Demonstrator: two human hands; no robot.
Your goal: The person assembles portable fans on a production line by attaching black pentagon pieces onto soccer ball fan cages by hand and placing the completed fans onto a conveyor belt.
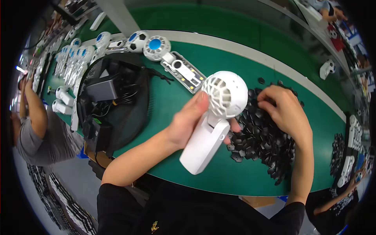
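Observation:
A white handheld fan (226,94) with a web-like grille and a rectangular handle is in my left hand (188,119). The hand wraps round it near the joint of head and handle, its fingers partly hidden behind. To the right, my right hand (282,107) is at the upper part of a heap of small black flat plastic pieces (262,137). Its fingers curl into a pinch, and whatever is between their tips is too small to tell.
On the green table (168,172), a black round pouch (137,125) holds adapters and cables. Behind the fan lies a clear-cased fan assembly (184,72). More fans (156,47) stand at the back left. Co-workers are at both sides, one in a grey shirt (51,137).

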